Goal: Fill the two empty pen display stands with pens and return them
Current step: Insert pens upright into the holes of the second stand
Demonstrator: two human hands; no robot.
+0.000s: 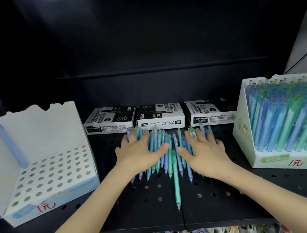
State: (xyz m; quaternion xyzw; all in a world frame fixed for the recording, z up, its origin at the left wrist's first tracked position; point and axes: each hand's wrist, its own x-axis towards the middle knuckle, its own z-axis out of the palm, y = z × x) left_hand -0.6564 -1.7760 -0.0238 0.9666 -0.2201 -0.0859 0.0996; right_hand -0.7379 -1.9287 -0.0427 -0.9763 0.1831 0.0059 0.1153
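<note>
Black perforated shelf [149, 208]; loose blue-green pens [168, 147] heaped at centre. Left hand [139, 154] and right hand [204, 149] lie flat on the heap, fingers spread, gripping nothing. Near-empty stand [41, 129] at 9 o'clock (one lilac pen [10, 146] in it); full stand [243, 129] at 3; marker boxes [160, 115] at 12.

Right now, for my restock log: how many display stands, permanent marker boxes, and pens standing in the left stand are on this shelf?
Display stands: 2
Permanent marker boxes: 3
Pens in the left stand: 1
Total: 6
</note>
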